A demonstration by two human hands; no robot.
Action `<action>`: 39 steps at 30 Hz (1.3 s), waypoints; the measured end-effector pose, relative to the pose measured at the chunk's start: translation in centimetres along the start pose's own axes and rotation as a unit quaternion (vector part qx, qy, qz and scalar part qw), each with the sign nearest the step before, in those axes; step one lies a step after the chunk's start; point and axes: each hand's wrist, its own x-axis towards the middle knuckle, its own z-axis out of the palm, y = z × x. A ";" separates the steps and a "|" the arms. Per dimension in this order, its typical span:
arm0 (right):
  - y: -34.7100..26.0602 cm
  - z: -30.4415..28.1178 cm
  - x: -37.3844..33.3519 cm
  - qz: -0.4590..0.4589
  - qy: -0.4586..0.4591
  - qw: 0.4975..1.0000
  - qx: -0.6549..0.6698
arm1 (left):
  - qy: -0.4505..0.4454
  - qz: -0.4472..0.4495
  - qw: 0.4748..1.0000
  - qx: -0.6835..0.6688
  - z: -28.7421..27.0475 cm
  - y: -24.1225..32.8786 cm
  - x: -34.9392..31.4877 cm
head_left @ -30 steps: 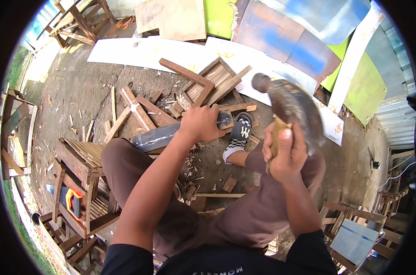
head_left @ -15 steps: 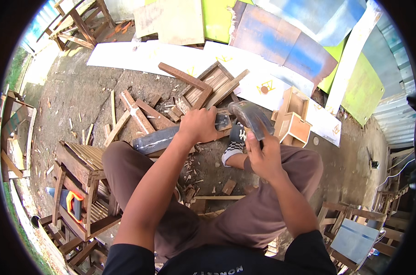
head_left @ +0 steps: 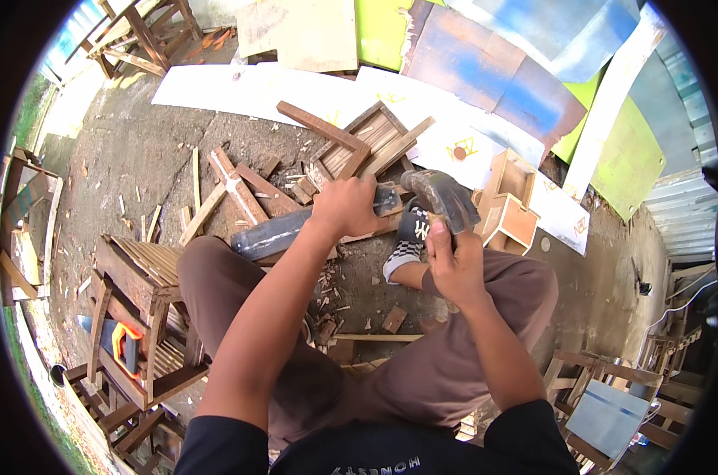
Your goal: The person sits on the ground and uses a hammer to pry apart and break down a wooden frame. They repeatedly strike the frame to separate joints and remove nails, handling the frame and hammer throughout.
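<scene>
My left hand is closed over a long dark grey piece of wood lying aslant in front of my knees. The right end of that piece shows past my fingers; anything smaller in the grip is hidden. In my right hand is a hammer, held upright by its handle, which my fingers mostly cover. Its broad, dark metal head is raised just right of the wood's end, above my checkered shoe.
Beyond my hands lie a wooden frame and loose wood strips. A small open wooden box stands right. On the left, an orange-handled saw rests on a slatted wooden stool. White boards lie farther back.
The hammer head has shifted slightly to the right and tilted a little. My left hand stays on the grey wood in about the same place. The whole view has moved slightly.
</scene>
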 end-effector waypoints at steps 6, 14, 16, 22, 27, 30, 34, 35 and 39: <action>0.1 -0.5 0.1 0.030 -0.008 0.998 0.049 | -0.039 -0.011 0.999 0.024 -0.1 0.1 -0.1; -0.7 -1.3 0.4 0.089 -0.006 0.978 0.188 | 0.129 0.120 0.977 -0.124 1.2 -0.2 -0.2; -1.0 -1.8 0.4 0.087 -0.006 0.977 0.196 | 0.163 0.137 0.965 -0.150 1.6 -0.1 0.4; -0.9 -2.5 0.3 0.101 0.002 0.969 0.225 | 0.134 0.085 0.979 -0.129 1.5 0.2 0.6; -0.6 -2.9 0.2 0.117 0.013 0.965 0.234 | 0.144 0.092 0.972 -0.163 1.4 0.6 0.5; -0.5 -2.9 0.3 0.133 0.023 0.962 0.236 | 0.156 0.104 0.969 -0.160 1.3 0.7 0.4; -0.6 -2.9 0.4 0.127 0.027 0.961 0.244 | 0.144 0.089 0.973 -0.156 1.1 1.0 0.3; -0.7 -2.9 0.4 0.127 0.027 0.961 0.244 | 0.147 0.092 0.973 -0.154 1.1 1.0 0.3; -1.1 -2.6 0.4 0.135 0.058 0.951 0.271 | 0.147 0.092 0.973 -0.151 1.0 1.0 0.5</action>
